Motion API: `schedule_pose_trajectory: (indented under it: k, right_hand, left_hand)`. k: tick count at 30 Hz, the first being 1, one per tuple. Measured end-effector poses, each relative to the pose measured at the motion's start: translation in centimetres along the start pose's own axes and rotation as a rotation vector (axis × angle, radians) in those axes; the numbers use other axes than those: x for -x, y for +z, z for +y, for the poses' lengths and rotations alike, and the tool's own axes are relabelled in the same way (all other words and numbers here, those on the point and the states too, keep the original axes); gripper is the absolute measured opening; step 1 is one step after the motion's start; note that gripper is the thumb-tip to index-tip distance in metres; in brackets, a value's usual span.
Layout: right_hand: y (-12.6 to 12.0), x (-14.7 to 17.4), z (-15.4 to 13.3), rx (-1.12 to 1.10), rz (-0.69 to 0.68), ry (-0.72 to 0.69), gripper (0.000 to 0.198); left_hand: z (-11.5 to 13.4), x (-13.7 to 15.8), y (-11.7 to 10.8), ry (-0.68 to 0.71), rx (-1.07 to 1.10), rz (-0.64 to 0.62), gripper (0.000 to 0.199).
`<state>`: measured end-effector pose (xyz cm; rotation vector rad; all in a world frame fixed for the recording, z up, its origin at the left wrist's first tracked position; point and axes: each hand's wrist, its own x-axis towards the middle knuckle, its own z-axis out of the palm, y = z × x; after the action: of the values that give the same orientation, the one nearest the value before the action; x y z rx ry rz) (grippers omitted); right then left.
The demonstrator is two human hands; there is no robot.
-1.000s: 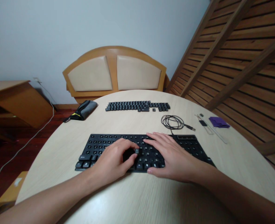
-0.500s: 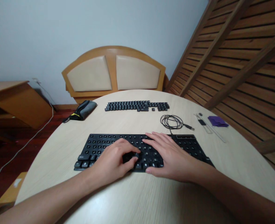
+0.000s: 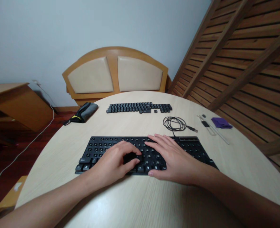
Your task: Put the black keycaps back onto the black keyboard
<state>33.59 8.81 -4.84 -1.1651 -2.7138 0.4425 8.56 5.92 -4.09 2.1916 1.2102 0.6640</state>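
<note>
A black keyboard (image 3: 99,144) lies on the table in front of me, with most of its keycaps off and the bare switch sockets showing. Some keycaps still sit along its bottom row. My left hand (image 3: 118,158) is over the middle of the keyboard, its index finger and thumb pinched on a black keycap (image 3: 139,157), which they partly hide. Spread flat across the right half of the board is my right hand (image 3: 170,155), fingers stretched out, holding nothing. Loose black keycaps (image 3: 130,107) stand in rows beyond the keyboard, one single keycap (image 3: 155,111) apart from them.
A coiled USB cable (image 3: 175,123) lies behind the keyboard. Thin wire tools (image 3: 210,128) and a folded purple cloth (image 3: 221,123) are at the right, a grey-black pouch (image 3: 85,112) at the left. Beyond the round table (image 3: 120,202) stands a padded wooden headboard (image 3: 116,72).
My left fingertips have shifted very slightly left and closer in over the keycap. The right hand has stayed in place.
</note>
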Motion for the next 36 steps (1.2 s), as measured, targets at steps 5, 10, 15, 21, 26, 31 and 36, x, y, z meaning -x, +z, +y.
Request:
schedule_pose_trajectory:
  k: [5, 10, 15, 21, 26, 31, 36]
  right_hand:
    - [0.13, 0.01, 0.14, -0.021, 0.026, -0.012, 0.087]
    - [0.27, 0.08, 0.26, -0.017, 0.028, -0.016, 0.087]
    - [0.14, 0.01, 0.07, 0.002, 0.016, -0.005, 0.088]
    - [0.15, -0.01, -0.06, -0.005, 0.032, -0.011, 0.087]
    - [0.08, -0.03, -0.15, -0.016, 0.028, -0.014, 0.087]
    - [0.08, -0.04, -0.17, -0.008, 0.032, -0.021, 0.087]
    - [0.09, -0.01, -0.19, 0.003, 0.033, -0.022, 0.088]
  left_hand:
    - [0.10, -0.05, -0.01, -0.001, -0.010, -0.013, 0.012]
    - [0.08, -0.08, 0.00, 0.014, -0.023, -0.014, 0.012]
    - [0.01, 0.12, 0.16, 0.044, -0.042, -0.011, 0.017]
    - [0.22, 0.20, 0.45, 0.055, -0.061, -0.002, 0.019]
    - [0.49, 0.16, 0.46, 0.079, -0.078, -0.010, 0.021]
    - [0.70, 0.20, 0.32, 0.085, -0.086, -0.017, 0.021]
    - [0.78, 0.25, 0.23, 0.093, -0.107, -0.039, 0.023]
